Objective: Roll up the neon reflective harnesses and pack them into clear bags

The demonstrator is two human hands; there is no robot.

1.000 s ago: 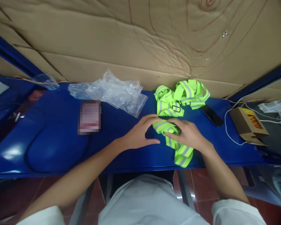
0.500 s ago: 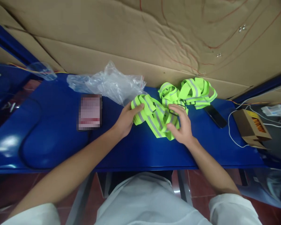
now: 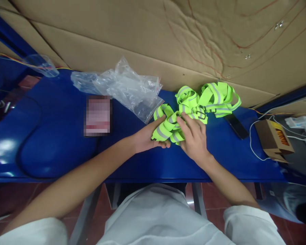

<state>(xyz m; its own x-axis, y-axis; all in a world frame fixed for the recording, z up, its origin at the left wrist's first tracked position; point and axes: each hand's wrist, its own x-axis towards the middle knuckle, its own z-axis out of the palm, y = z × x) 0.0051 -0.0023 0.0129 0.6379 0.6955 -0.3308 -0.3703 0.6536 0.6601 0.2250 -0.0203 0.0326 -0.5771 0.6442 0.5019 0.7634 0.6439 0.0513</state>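
Observation:
Between my hands is a bunched reflective strap (image 3: 162,130), neon yellow-green with a grey stripe down its middle. My left hand (image 3: 149,136) wraps its left side, thumb on top and fingers curled underneath. From the right, my right hand (image 3: 194,137) closes over the other side, its fingers bent onto the folds and covering part of them. Just behind lie more straps of the same kind, one coiled bundle (image 3: 187,97) with a black buckle (image 3: 201,115) and a looser looped bundle (image 3: 219,97) to its right.
Crumpled clear plastic bags (image 3: 132,90) lie at the back of the blue table (image 3: 132,166), against a cardboard wall (image 3: 97,47). A pixelated flat item (image 3: 98,115) is at left. To the right are a dark phone (image 3: 236,126), an open cardboard box (image 3: 274,139) and white cables (image 3: 251,139).
The strap has been gathered into a tighter bunch. My left hand has moved right and turned under it; my right hand has gone from spread fingers to closing over the folds.

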